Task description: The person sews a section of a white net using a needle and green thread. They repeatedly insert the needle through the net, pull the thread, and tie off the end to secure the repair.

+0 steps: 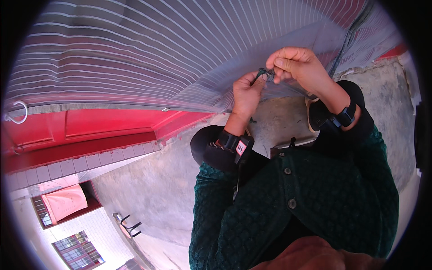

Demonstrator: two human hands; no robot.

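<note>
A small tangle of thin dark thread or wire [268, 75] is pinched between the thumb and fingers of my left hand [248, 91]. Close to its right side is my right hand [295, 64], thumb and fingertips pressed together; whether a strand runs between them is too fine to tell. Behind both hands hangs a sheer mesh curtain [189, 50] with white stripes and a grey edge band. Each wrist wears a black strapped device.
Red door panels [108, 123] stand behind the curtain at left, above a tiled sill [91, 162]. A white ring hook [22, 112] is at the curtain's far left edge. Concrete floor [152, 189] lies below, with a small black-legged stool or chair [126, 227] farther off.
</note>
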